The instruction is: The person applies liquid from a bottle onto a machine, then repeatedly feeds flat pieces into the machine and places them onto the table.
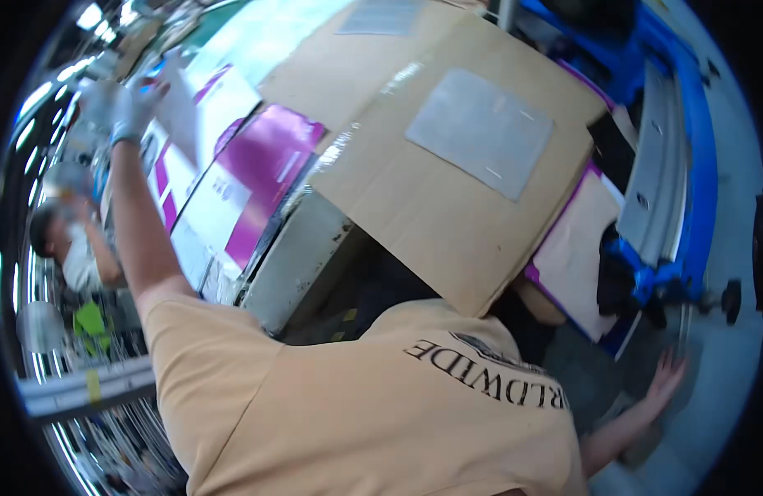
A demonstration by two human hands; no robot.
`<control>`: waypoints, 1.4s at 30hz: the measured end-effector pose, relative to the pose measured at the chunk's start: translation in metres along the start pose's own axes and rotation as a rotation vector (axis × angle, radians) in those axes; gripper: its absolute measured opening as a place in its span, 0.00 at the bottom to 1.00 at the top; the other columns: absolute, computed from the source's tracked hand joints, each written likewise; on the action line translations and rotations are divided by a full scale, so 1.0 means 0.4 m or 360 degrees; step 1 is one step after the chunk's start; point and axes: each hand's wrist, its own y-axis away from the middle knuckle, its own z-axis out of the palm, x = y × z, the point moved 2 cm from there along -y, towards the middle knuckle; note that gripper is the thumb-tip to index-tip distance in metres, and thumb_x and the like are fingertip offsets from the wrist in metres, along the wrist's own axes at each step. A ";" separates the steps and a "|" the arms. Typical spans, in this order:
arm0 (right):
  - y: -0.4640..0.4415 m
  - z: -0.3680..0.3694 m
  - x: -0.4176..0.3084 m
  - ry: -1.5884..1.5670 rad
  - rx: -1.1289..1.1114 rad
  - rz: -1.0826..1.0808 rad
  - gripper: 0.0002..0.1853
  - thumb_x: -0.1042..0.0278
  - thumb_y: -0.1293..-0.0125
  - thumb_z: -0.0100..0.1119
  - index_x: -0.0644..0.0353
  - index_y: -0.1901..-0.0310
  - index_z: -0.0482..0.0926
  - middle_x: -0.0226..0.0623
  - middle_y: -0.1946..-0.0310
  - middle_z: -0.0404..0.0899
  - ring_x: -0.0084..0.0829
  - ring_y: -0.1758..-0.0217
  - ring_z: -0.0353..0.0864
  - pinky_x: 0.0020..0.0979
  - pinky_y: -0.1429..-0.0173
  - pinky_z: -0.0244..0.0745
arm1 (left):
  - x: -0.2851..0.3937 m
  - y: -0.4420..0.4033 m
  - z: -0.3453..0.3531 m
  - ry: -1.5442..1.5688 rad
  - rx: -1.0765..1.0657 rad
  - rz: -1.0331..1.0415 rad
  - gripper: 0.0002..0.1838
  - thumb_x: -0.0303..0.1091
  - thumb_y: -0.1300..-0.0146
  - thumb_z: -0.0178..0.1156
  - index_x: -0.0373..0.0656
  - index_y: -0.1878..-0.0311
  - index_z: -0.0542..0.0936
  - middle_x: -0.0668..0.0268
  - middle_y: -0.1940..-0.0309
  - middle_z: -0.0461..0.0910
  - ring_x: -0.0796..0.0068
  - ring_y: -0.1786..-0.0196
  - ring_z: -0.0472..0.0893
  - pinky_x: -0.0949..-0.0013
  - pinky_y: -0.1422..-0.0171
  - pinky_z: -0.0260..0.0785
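My left hand (132, 109), in a pale glove, reaches out at the upper left. Its fingers close on the edge of a thin white sheet (183, 116), which is blurred and tilted. Below the sheet lie purple-and-white printed sheets (270, 165) on a worn metal-edged bench (295, 264). Far to the lower right, my right hand (667, 380) hangs away from my body, fingers stretched out, with nothing visible in it. Nearest to that hand are a purple-edged stack of sheets (578, 248) and a blue metal frame (696, 190).
A large brown cardboard sheet (365, 178) covers the bench before me, with a grey translucent sheet (481, 132) on it. The blue frame carries a long metal bar (658, 182) on the right. Another person (80, 248) is at the far left, near a railing (92, 387).
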 end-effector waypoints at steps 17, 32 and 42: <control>0.122 0.074 -0.018 0.0311 0.0159 -0.0034 0.31 0.60 0.38 0.48 0.62 0.38 0.48 0.39 0.38 0.50 0.39 0.39 0.58 0.35 0.39 0.58 | 0.952 0.467 0.528 -0.0184 -0.0327 0.1999 0.29 0.29 0.46 0.47 0.43 0.39 0.56 0.55 0.38 0.54 0.56 0.35 0.54 0.52 0.35 0.46; 0.115 0.225 -0.202 0.0254 -0.0219 -0.0530 0.27 0.60 0.35 0.42 0.63 0.39 0.52 0.44 0.40 0.56 0.37 0.41 0.63 0.33 0.39 0.57 | 0.737 0.289 0.282 0.1376 0.0397 0.0888 0.06 0.29 0.49 0.53 0.42 0.67 0.77 0.53 0.47 0.68 0.62 0.37 0.57 0.56 0.33 0.34; 0.299 0.813 -0.508 0.0386 -0.1153 -0.1579 0.35 0.48 0.42 0.48 0.68 0.42 0.55 0.50 0.45 0.61 0.37 0.39 0.60 0.37 0.39 0.58 | 0.907 0.118 -0.049 0.2402 0.0224 0.0993 0.12 0.29 0.46 0.51 0.41 0.57 0.69 0.54 0.45 0.66 0.66 0.41 0.62 0.62 0.38 0.45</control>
